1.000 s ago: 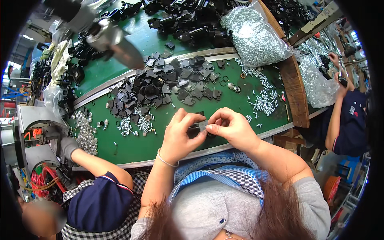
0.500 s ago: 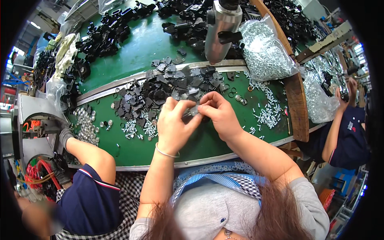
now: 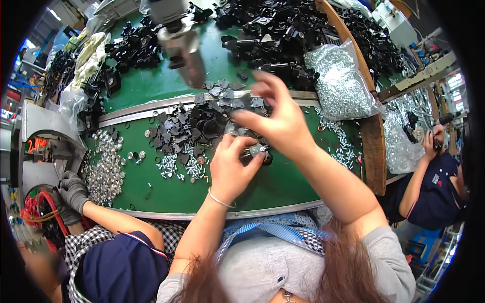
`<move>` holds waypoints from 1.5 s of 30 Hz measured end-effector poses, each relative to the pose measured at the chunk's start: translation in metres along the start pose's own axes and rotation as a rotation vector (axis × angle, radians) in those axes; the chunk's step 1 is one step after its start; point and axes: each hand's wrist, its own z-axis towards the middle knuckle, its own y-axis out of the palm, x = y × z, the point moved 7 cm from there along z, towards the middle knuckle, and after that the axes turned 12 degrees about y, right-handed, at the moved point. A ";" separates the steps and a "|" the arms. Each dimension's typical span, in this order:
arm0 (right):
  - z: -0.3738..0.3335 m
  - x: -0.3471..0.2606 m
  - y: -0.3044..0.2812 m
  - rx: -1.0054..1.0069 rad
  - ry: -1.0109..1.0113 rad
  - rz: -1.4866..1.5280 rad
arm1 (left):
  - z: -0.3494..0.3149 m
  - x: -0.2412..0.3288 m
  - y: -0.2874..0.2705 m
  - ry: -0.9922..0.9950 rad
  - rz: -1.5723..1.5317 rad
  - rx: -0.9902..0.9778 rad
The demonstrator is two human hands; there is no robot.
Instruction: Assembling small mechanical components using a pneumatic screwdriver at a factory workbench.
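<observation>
My left hand [image 3: 233, 166] is closed around a small black part with a silver metal piece on top [image 3: 258, 150], low over the green bench. The fingers cover much of that part. Up and to the right, my right hand [image 3: 275, 113] is raised, its thumb and fingers apart and slightly blurred, with nothing seen between them. Beneath and beyond both hands lies a heap of flat dark metal plates [image 3: 192, 121]. A hanging silver cylindrical tool [image 3: 184, 53] is blurred, to the far left of my right hand.
Small silver rivets [image 3: 184, 166] lie near the heap, and round metal pieces [image 3: 105, 169] at the left. A clear bag of rivets [image 3: 339, 83] leans by a wooden divider [image 3: 373, 136]. Black assemblies [image 3: 268, 30] crowd the back. Co-workers sit on both sides; gloved hands [image 3: 75, 192] show at left.
My right hand has left the part and risen, opening. My left hand keeps hold of it, slightly right. The hanging tool has swung left. The left co-worker's gloved hands have moved.
</observation>
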 end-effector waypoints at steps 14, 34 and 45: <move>0.063 -0.050 0.089 -0.096 -0.198 0.198 | -0.006 -0.004 0.001 -0.038 0.083 -0.025; -0.014 -0.025 0.000 -0.234 0.106 0.563 | -0.003 -0.002 0.000 0.030 0.002 0.027; -0.011 -0.022 0.004 -0.327 0.077 0.569 | -0.002 -0.003 0.001 0.060 -0.002 0.039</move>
